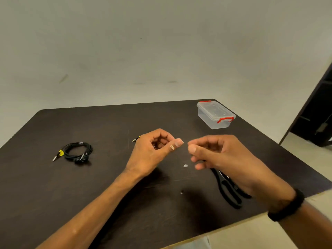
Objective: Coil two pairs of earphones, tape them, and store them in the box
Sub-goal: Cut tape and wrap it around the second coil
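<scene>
Earphones are the work item. One coil (77, 151) lies on the table (53, 203), well to the left of the left hand (152, 151); its tape is not discernible. Step in hand, by judgement: taping the second pair, whose plug (135, 139) protrudes behind the left hand's curled fingers. The right hand (213, 151) is curled, its thumb tip close to the left thumb; any tape held is too small to confirm. Box (214, 115) stands closed beyond the right hand; scissors (228, 191) lie partly hidden beneath it. Next move requires wrapping tape round the hidden coil.

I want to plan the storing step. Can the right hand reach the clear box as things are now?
Probably yes: the clear box stands beyond the right hand on the table, with nothing between them, though its lid is on.
</scene>
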Demonstrator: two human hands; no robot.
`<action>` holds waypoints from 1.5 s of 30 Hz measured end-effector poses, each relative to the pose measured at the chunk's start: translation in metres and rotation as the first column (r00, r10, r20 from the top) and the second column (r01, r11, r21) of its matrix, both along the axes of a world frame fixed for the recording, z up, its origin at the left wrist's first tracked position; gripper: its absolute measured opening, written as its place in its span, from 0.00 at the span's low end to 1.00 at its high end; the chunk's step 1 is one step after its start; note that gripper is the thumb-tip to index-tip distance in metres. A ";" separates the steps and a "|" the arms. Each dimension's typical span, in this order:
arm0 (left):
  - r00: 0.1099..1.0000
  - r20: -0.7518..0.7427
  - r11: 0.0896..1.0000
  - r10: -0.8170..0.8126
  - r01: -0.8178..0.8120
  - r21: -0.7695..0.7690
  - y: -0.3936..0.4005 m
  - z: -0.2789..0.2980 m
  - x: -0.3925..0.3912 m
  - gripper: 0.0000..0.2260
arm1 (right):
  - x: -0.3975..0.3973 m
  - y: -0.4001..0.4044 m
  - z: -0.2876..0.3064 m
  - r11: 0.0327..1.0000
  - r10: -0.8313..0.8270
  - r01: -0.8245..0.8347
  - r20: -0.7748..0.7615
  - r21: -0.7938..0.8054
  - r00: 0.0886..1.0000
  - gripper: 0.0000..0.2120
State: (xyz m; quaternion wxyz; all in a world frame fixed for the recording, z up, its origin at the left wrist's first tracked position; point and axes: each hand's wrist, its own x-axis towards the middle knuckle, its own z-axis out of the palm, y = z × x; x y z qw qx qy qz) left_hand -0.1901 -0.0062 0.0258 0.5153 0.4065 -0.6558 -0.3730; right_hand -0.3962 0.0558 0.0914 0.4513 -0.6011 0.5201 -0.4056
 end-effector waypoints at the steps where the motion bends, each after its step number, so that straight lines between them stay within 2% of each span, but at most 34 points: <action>1: 1.000 -0.002 1.000 -0.012 0.012 0.000 0.001 -0.002 0.003 0.16 | 0.006 -0.002 -0.003 0.999 0.026 -0.025 0.044 -0.031 0.999 0.10; 2: 1.000 -0.010 1.000 -0.026 0.026 0.004 0.002 -0.004 0.006 0.16 | 0.011 -0.004 -0.006 0.994 0.032 -0.032 0.007 -0.100 0.999 0.14; 3: 0.999 -0.018 0.999 -0.039 0.040 0.008 0.002 -0.005 0.007 0.14 | 0.013 -0.006 -0.009 0.977 0.004 -0.027 -0.108 -0.211 0.994 0.18; 5: 0.997 -0.036 0.998 -0.064 0.064 0.016 0.003 -0.006 0.009 0.10 | 0.016 -0.009 -0.013 0.892 -0.106 -0.084 -0.387 -0.443 0.916 0.25; 6: 0.996 -0.051 0.997 -0.079 0.080 0.020 0.004 -0.006 0.010 0.08 | 0.017 -0.010 -0.016 0.838 -0.152 -0.136 -0.467 -0.528 0.871 0.26; 9: 0.986 -0.104 0.991 -0.127 0.131 0.033 0.007 -0.003 0.009 0.05 | 0.018 -0.011 -0.018 0.752 -0.198 -0.221 -0.533 -0.621 0.822 0.25; 12: 0.978 -0.134 0.984 -0.160 0.169 0.058 0.009 -0.001 0.009 0.05 | 0.020 -0.014 -0.017 0.737 -0.179 -0.248 -0.535 -0.629 0.826 0.21; 26: 0.971 -0.102 0.969 -0.218 0.227 0.095 0.008 -0.003 0.012 0.07 | 0.021 -0.017 -0.017 0.691 -0.205 -0.284 -0.557 -0.665 0.805 0.09; 28: 0.971 -0.101 0.970 -0.215 0.225 0.090 0.009 -0.004 0.011 0.07 | 0.023 -0.016 -0.021 0.701 -0.191 -0.230 -0.488 -0.676 0.852 0.05; 30: 0.974 -0.085 0.973 -0.211 0.218 0.081 0.009 -0.004 0.011 0.06 | 0.026 -0.018 -0.026 0.771 -0.168 -0.081 -0.324 -0.631 0.931 0.02; 32: 0.976 -0.076 0.975 -0.204 0.210 0.072 0.008 -0.003 0.012 0.05 | 0.028 -0.022 -0.030 0.842 -0.171 0.057 -0.167 -0.536 0.971 0.06; 33: 0.977 -0.079 0.977 -0.198 0.203 0.070 0.008 -0.003 0.013 0.05 | 0.028 -0.023 -0.031 0.859 -0.164 0.072 -0.139 -0.506 0.977 0.06; 35: 0.979 -0.091 0.979 -0.183 0.190 0.071 0.008 -0.002 0.014 0.05 | 0.026 -0.022 -0.033 0.853 -0.118 0.008 -0.177 -0.521 0.977 0.07; 39: 0.985 -0.078 0.985 -0.153 0.159 0.071 0.006 -0.001 0.014 0.05 | 0.023 -0.016 -0.035 0.773 -0.092 -0.175 -0.381 -0.610 0.920 0.13; 45: 0.994 0.005 0.994 -0.105 0.105 0.009 0.009 -0.002 0.013 0.09 | 0.028 -0.016 -0.032 0.790 -0.060 -0.207 -0.409 -0.578 0.911 0.12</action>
